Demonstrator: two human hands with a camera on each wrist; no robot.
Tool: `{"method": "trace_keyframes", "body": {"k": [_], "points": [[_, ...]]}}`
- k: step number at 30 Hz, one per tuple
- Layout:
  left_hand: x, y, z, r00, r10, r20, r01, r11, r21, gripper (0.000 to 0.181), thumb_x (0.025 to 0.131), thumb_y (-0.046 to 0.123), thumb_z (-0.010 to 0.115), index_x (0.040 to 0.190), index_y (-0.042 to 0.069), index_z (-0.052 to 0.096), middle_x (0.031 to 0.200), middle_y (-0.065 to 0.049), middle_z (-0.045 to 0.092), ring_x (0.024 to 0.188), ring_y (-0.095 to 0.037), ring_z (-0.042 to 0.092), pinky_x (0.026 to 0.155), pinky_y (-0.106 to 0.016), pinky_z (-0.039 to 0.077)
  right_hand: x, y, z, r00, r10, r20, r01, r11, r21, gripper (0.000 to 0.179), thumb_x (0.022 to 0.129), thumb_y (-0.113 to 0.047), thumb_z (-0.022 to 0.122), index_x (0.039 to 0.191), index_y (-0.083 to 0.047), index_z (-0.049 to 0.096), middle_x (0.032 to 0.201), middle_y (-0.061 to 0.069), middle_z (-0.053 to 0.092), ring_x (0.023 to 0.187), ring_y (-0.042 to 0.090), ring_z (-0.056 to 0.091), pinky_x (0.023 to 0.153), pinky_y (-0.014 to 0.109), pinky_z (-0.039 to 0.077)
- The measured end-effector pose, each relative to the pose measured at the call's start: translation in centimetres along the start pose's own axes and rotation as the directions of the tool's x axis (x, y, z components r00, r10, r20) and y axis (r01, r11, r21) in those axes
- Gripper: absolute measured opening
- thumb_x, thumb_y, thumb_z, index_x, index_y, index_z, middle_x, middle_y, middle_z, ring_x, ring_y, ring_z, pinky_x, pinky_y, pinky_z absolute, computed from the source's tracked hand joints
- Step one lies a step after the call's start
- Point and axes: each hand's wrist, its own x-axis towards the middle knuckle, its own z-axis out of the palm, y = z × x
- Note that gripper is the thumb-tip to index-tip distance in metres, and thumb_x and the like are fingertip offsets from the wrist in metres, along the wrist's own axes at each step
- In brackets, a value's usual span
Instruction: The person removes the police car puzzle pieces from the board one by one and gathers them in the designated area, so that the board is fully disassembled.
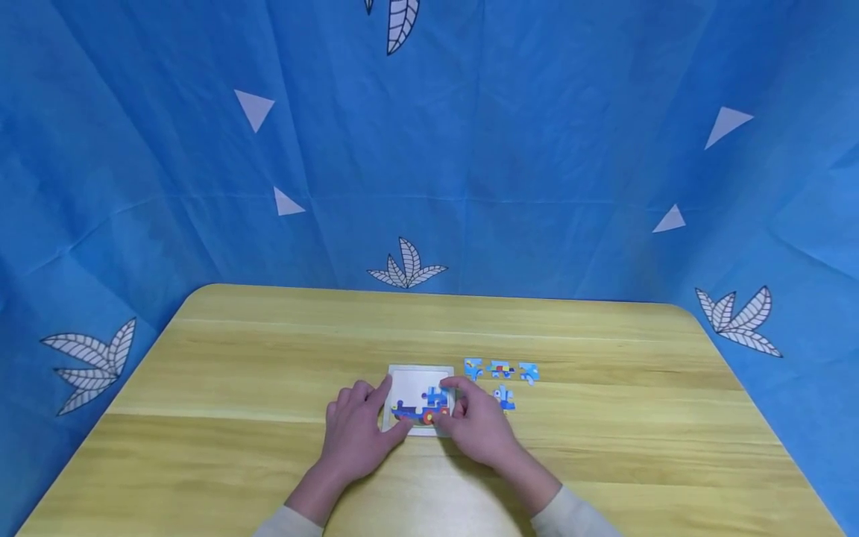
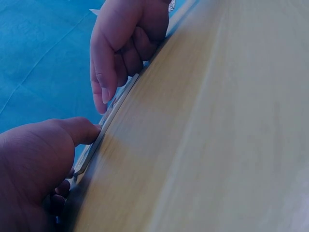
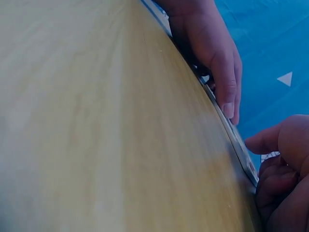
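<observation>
A white-rimmed square puzzle tray (image 1: 421, 368) lies on the table, partly filled along its bottom and right with blue, red and yellow pieces. My left hand (image 1: 359, 431) holds the tray's left side, its thumb over the lower left pieces and its fingers along the left edge. At the tray's right side, my right hand (image 1: 479, 425) has thumb and index finger around a light blue puzzle piece (image 1: 436, 396); its other fingers are curled. Both hands meet the thin tray edge (image 2: 116, 107) in the left wrist view. The right hand's fingers partly cover the tray's right rim.
Several loose puzzle pieces lie right of the tray: three in a row, with one piece (image 1: 500, 369) in the middle, and another piece (image 1: 505, 399) below, beside the right hand. The wooden table (image 1: 235, 373) extends to both sides. A blue curtain (image 1: 470, 149) hangs behind it.
</observation>
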Motion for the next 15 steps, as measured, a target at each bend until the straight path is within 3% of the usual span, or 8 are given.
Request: {"method": "trace_keyframes", "body": {"k": [15], "points": [[-0.15, 0.11, -0.11, 1.0, 0.004, -0.006, -0.004, 1.0, -0.011, 0.077, 0.084, 0.05, 0.074, 0.144, 0.005, 0.054, 0.097, 0.003, 0.046, 0.09, -0.02, 0.04, 0.078, -0.039, 0.029, 0.21, 0.06, 0.07, 1.0, 0.028, -0.002, -0.028, 1.0, 0.0, 0.04, 0.086, -0.014, 0.077, 0.122, -0.007, 0.062, 0.064, -0.003, 0.05, 0.053, 0.011, 0.044, 0.051, 0.027, 0.038]]}}
